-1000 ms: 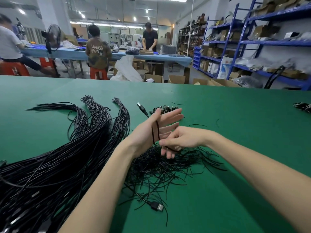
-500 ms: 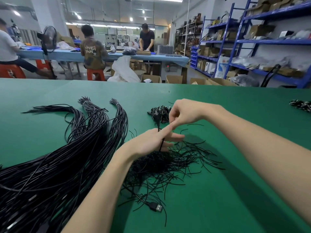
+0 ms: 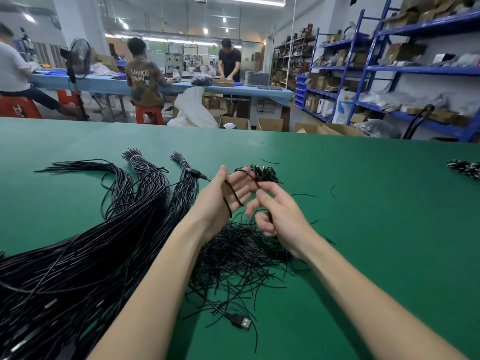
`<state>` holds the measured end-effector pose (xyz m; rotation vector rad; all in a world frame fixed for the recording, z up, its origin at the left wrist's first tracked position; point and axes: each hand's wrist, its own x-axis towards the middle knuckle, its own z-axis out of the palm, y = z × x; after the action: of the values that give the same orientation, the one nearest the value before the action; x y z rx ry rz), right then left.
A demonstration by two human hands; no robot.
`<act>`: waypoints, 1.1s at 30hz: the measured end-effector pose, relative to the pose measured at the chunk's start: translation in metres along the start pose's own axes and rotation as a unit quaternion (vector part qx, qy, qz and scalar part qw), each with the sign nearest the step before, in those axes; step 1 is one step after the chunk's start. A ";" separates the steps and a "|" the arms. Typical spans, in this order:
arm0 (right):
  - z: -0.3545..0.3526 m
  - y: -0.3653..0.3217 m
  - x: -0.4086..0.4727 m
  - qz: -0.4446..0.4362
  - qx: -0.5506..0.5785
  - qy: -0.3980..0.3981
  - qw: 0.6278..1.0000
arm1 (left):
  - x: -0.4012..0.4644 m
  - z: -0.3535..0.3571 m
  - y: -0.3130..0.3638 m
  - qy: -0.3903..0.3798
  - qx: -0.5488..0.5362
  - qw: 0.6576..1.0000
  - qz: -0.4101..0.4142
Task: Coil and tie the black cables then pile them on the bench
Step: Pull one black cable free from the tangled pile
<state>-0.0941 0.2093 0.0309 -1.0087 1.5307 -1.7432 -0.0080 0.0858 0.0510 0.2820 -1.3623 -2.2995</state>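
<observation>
A black cable (image 3: 228, 194) is looped in turns around my left hand (image 3: 223, 198), which is raised with its fingers straight above the green bench (image 3: 363, 229). My right hand (image 3: 278, 214) pinches the same cable just right of the left fingers. The cable's USB plug (image 3: 244, 323) lies on the bench near me. A big bundle of loose black cables (image 3: 85, 250) spreads over the left of the bench. A small pile of coiled cables (image 3: 259, 174) sits just beyond my hands. Short black ties (image 3: 241, 255) lie scattered under my wrists.
More coiled cables (image 3: 465, 167) lie at the bench's far right edge. Beyond the bench, people work at a blue table (image 3: 104, 83). Blue shelving (image 3: 389, 74) stands on the right, and cardboard boxes (image 3: 270, 124) sit on the floor.
My left hand turned palm-up and rose with cable turns round it. My right hand came back from the far coil pile toward me and now pinches the cable beside the left fingers.
</observation>
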 end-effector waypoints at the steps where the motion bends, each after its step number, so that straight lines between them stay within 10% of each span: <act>1: 0.000 0.006 -0.003 0.017 0.033 -0.018 0.999 | 0.000 0.000 0.002 -0.004 -0.019 1.000 0.006; 6: -0.007 0.020 -0.008 0.130 -0.009 -0.150 0.980 | -0.004 -0.005 0.010 -0.047 -0.038 0.998 0.008; 14: -0.044 -0.026 0.018 0.197 -0.372 -0.138 0.897 | -0.014 -0.011 0.017 -0.158 0.190 0.963 -0.106; 27: -0.031 -0.064 0.045 0.193 -0.420 -0.098 0.881 | -0.011 0.001 0.003 -0.153 0.485 0.850 -0.137; 33: -0.025 -0.058 0.030 0.083 -0.319 0.005 0.944 | 0.000 -0.008 -0.005 -0.041 0.349 0.934 -0.066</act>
<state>-0.1290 0.2063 0.0915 -1.1188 2.1843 -1.1461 -0.0057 0.0814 0.0428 0.5109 -2.2318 -1.8497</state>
